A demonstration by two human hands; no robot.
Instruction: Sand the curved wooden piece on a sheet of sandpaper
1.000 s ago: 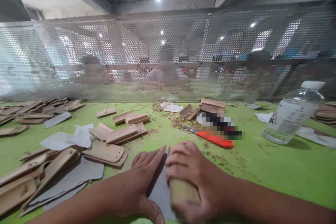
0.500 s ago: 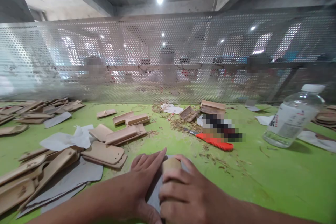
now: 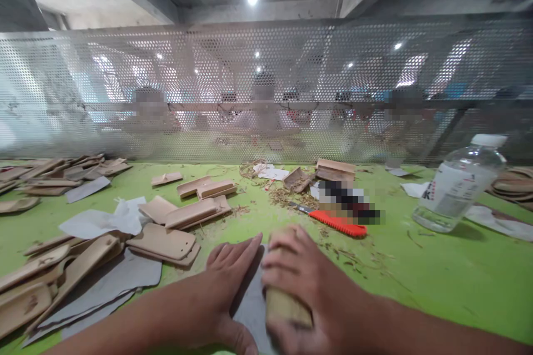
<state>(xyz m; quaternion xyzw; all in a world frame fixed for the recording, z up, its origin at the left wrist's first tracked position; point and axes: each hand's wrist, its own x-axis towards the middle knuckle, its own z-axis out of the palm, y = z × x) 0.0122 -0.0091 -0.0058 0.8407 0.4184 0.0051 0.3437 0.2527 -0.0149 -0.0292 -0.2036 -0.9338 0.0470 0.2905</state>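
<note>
My right hand (image 3: pixel 297 283) is closed around a pale tan bamboo piece (image 3: pixel 287 308), whose far end is blurred under the fingers. Beneath it lies a grey sheet (image 3: pixel 252 302) that looks like sandpaper. My left hand (image 3: pixel 237 283) rests along the sheet's left side, fingers stretched forward and thumb spread toward me. Whether the bamboo piece touches the sheet along its whole length is hidden. Beyond my right hand, a utility knife with a red handle (image 3: pixel 337 223) lies with its blade pointing left.
Curved bamboo pieces (image 3: pixel 162 241) and grey sheets (image 3: pixel 100 288) lie to the left, with crumpled white paper (image 3: pixel 106 219). Shavings (image 3: pixel 287 197) litter the middle of the green table. A clear bottle (image 3: pixel 458 183) stands at right. A perforated screen (image 3: pixel 200 94) spans the back, people behind it.
My right hand has shifted slightly right and loosened its wrap, with the bamboo piece turned so more of its near side shows. My left hand has stayed nearly still.
</note>
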